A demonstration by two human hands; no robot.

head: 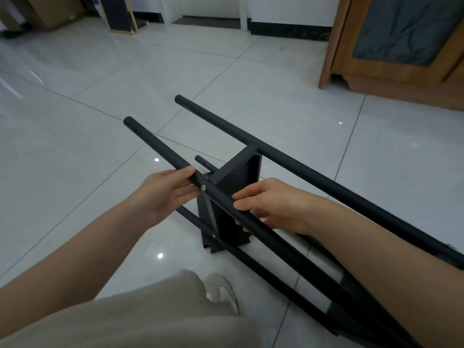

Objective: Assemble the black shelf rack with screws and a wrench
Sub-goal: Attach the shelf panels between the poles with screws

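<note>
Black shelf rack [238,177]: on its side on the tiled floor [100,172], right end cut off by the frame edge.
Left hand [168,192]: fingers [184,183] curled round the near tube [155,144], just beside a silver screw [203,188].
Right hand [273,204]: grips the same tube, fingertips partly hidden behind it.

Both hands [165,194] [271,207] grip rack pole [160,146].

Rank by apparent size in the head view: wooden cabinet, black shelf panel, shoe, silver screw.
1. wooden cabinet, even though the frame edge cuts it off
2. black shelf panel, partly behind a pole
3. shoe, partly hidden by the trouser leg
4. silver screw, smallest by far
</note>
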